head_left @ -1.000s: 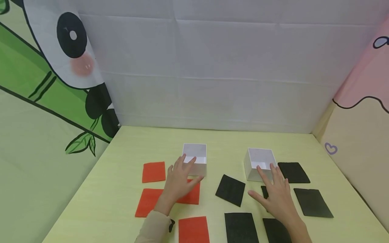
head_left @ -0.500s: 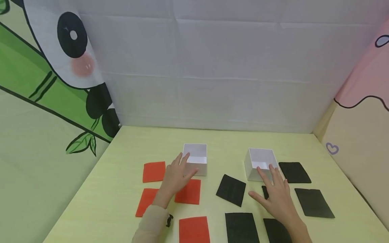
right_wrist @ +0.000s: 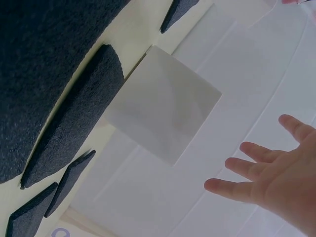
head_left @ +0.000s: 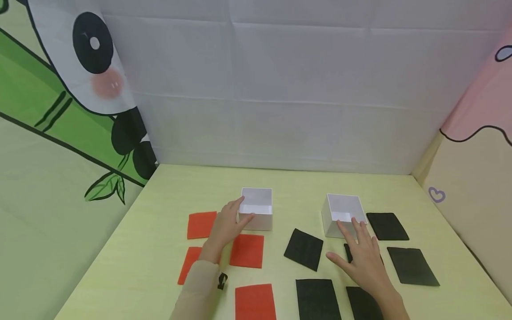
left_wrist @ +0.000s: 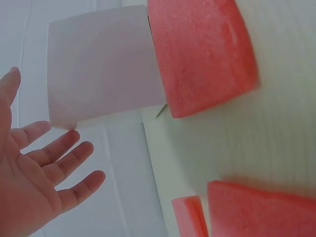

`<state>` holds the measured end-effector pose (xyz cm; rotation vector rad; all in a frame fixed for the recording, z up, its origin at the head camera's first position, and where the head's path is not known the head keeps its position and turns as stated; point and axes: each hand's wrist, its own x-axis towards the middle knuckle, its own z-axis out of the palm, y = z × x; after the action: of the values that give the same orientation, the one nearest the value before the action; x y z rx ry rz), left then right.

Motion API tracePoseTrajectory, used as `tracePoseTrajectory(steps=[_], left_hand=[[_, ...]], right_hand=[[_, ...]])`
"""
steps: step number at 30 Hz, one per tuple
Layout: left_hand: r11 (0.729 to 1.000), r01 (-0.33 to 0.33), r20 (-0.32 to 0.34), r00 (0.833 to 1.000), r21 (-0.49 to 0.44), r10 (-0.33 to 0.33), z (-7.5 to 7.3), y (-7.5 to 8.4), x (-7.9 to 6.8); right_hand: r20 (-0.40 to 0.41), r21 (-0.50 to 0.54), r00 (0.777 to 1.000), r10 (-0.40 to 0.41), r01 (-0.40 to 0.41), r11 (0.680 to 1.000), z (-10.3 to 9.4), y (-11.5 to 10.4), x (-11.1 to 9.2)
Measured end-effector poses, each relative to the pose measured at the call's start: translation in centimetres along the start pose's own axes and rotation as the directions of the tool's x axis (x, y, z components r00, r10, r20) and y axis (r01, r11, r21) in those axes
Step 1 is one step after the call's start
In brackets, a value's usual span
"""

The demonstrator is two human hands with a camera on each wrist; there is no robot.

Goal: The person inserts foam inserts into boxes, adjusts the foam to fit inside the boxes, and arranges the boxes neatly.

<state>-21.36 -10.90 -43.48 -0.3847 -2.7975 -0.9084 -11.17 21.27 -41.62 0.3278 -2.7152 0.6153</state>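
Note:
My left hand, fingers spread, is at the left side of an open-topped white box. In the left wrist view, the fingertips are right by the box's lower corner, and nothing is in the palm. Red foam squares lie around and under this arm; one is partly covered by the forearm. My right hand hovers with fingers apart in front of a second white box, holding nothing. Beneath it a black foam square is mostly hidden.
More black foam squares lie in front and to the right, one beside the right box. Another red square is at the table's near side. A white cloth hangs behind the yellowish table, with printed cloths at both sides.
My left hand has shifted left, from in front of the left box to its left side, uncovering more of the red square below. The right hand stays nearly still.

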Motion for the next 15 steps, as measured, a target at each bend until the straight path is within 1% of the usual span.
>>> tracePoseTrajectory(steps=[3,5,10,12,15], left_hand=[[0.998,0.033,0.024,0.999,-0.056,-0.032,0.0,-0.6,0.2],[0.990,0.046,0.031,0.999,-0.133,-0.042,0.1,-1.0,0.5],[0.947,0.065,0.028,0.998,-0.315,-0.059,0.0,-2.0,1.1],[0.939,0.067,0.033,0.998,-0.337,-0.059,-0.1,-2.1,1.3],[0.936,0.057,0.046,0.998,-0.348,-0.044,-0.2,-2.3,1.5]], right_hand=[[0.009,-0.003,1.000,0.000,0.000,1.000,0.0,-0.1,0.0],[0.012,-0.006,1.000,-0.003,0.003,1.000,0.0,-0.1,0.0],[0.023,0.005,1.000,-0.003,0.003,1.000,0.1,-0.2,0.0],[0.031,0.011,1.000,-0.001,0.000,1.000,0.1,-0.2,0.0],[0.038,0.017,0.999,0.001,-0.001,1.000,0.1,-0.2,0.0]])
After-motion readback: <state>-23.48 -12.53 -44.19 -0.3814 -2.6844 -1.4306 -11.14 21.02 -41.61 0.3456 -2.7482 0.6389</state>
